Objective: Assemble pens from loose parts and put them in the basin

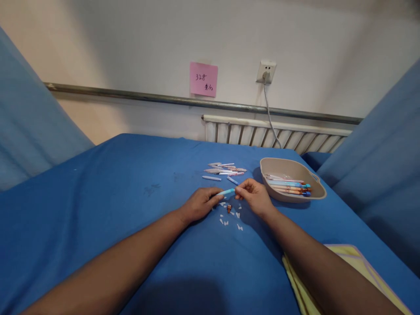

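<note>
My left hand (201,204) is closed around a light blue pen (226,192), which lies nearly level and points right. At the pen's right end, the fingers of my right hand (254,195) are pinched together; any small part between them is hidden. Just below the hands, several small white plastic pieces (225,222) are scattered on the blue cloth, along with a small brown part (229,208). Beyond the hands lies a loose pile of pen parts (225,169), white, grey and pinkish. A bluish pen barrel (211,178) rests in front of that pile.
To the right stands a beige basket (292,162) holding several assembled pens (287,187). A yellow cloth (348,253) lies under my right forearm. Blue cloth (131,175) covers the table. At the back are a radiator (249,133), a metal rail (147,97) and a plugged-in cable (268,105).
</note>
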A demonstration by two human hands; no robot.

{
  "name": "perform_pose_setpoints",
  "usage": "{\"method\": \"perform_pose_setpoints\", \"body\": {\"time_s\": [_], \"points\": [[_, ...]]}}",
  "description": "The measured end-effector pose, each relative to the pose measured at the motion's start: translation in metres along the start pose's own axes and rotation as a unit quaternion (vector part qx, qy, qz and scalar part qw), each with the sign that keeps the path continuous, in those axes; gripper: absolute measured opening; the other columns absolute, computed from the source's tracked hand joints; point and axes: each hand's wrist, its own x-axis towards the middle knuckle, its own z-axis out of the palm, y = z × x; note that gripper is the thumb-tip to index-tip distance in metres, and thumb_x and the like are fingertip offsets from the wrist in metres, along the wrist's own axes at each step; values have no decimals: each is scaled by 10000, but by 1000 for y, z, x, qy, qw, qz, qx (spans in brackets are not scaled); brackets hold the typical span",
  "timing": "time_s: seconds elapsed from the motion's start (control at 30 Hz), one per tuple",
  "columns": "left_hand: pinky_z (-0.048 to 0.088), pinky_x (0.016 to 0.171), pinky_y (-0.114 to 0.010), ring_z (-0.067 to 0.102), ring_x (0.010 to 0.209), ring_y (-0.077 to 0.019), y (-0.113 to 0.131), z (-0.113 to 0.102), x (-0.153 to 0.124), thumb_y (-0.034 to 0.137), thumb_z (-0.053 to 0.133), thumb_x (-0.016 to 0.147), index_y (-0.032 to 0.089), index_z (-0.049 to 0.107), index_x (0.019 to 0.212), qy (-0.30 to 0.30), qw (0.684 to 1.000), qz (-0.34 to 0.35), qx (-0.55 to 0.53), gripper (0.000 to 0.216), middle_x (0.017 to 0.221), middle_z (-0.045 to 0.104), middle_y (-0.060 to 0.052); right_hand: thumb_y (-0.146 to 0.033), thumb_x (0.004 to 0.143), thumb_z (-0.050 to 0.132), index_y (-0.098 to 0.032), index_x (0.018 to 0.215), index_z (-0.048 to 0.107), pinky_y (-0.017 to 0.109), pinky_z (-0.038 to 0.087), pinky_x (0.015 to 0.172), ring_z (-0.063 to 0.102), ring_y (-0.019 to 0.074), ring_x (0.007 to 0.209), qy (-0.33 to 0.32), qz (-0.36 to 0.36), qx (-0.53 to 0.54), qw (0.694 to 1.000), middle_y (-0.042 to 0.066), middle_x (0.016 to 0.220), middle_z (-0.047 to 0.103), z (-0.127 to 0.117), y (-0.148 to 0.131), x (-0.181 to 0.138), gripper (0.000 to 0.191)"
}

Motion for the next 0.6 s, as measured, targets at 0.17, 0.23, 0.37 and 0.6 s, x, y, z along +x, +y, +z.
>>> {"method": "perform_pose_setpoints", "body": {"time_s": [0.17, 0.23, 0.37, 0.6], "points": [[388, 634, -222, 515, 681, -131, 1, -2, 0, 400, 368, 916, 182, 636, 958, -16, 1000, 0, 9, 348, 738, 599, -1, -430, 680, 661, -198, 678, 533, 257, 443, 529, 561, 129, 498, -5, -1, 14, 1000, -10, 524, 621, 1, 1, -1, 265], [387, 638, -222, 518, 687, -132, 2, -3, 0, 390, 369, 918, 186, 632, 953, -18, 1000, 3, 20, 334, 745, 601, 0, -434, 685, 655, -198, 679, 526, 253, 440, 522, 558, 126, 493, -10, -4, 13, 1000, -13, 520, 616, 2, 1, -1, 269], [387, 639, -223, 514, 684, -132, 4, -4, 1, 378, 366, 921, 179, 625, 926, -28, 999, 10, 31, 326, 745, 595, -2, -461, 676, 662, -199, 707, 528, 257, 451, 532, 580, 132, 514, -25, -9, 15, 1000, -22, 536, 604, 3, -1, -2, 296], [391, 642, -218, 514, 689, -131, 1, -1, 2, 385, 370, 915, 171, 604, 954, -4, 1000, 6, -13, 320, 734, 584, 7, -503, 770, 557, -166, 847, 570, 248, 451, 544, 593, 132, 559, -21, -17, -12, 1000, 11, 653, 630, -10, 5, 5, 346]]}}
